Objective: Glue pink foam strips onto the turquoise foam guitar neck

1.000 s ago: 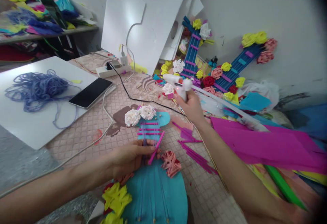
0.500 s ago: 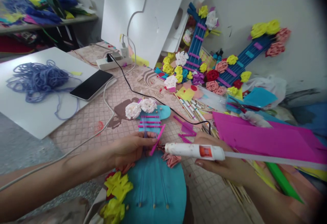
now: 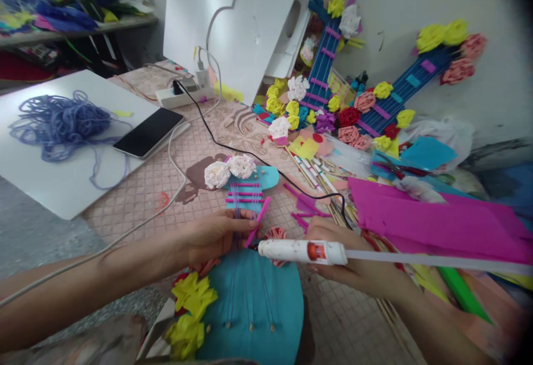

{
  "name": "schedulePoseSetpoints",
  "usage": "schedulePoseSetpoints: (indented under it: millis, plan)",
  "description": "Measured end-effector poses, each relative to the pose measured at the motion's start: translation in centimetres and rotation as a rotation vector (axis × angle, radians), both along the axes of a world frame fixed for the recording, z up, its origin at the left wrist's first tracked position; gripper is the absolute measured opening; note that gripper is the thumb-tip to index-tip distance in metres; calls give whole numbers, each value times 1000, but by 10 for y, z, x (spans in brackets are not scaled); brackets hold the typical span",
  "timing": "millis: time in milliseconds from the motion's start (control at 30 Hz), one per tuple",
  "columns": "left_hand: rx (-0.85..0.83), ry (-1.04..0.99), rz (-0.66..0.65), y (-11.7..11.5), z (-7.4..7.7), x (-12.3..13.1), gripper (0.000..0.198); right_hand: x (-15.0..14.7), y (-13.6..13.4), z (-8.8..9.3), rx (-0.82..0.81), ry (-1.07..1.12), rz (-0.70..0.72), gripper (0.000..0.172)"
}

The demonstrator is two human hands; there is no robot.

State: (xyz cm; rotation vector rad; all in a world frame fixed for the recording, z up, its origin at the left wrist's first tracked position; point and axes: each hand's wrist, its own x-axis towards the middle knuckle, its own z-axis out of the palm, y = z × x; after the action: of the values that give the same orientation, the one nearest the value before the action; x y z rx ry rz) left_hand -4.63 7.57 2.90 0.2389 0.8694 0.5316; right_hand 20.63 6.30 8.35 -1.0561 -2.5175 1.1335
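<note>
My left hand (image 3: 225, 232) pinches a thin magenta paper strip (image 3: 259, 221) that slants over the neck of a turquoise craft guitar (image 3: 254, 304). In my right hand (image 3: 341, 248) is a white glue gun (image 3: 287, 251), its dark tip close to the strip's lower end; a long glue stick (image 3: 416, 257) runs out of its back. Strings of yarn stretch along the guitar, and magenta strips cross its upper neck. White paper flowers (image 3: 229, 171) sit at the head, yellow paper flowers (image 3: 194, 295) on the body's left edge, and a pink paper flower (image 3: 275, 234) near the glue gun.
Blue yarn (image 3: 62, 123) and a phone (image 3: 149, 132) lie on a white board at left. A power strip (image 3: 183, 96) stands behind, with cables crossing the table. Two blue craft guitars (image 3: 320, 76) lean on the wall. Magenta sheets (image 3: 437, 221) and wooden sticks lie at right.
My right hand and the glue gun have moved left and slightly down along the magenta strip, toward its lower end. My left hand still pinches the strip. The view has shifted slightly.
</note>
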Motion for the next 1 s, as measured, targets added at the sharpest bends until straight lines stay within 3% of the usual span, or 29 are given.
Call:
schedulePoseSetpoints:
  millis: [1000]
  plan:
    - [17, -7, -12, 0, 0, 0, 8, 7, 1, -7, 61, -47, -73, 27]
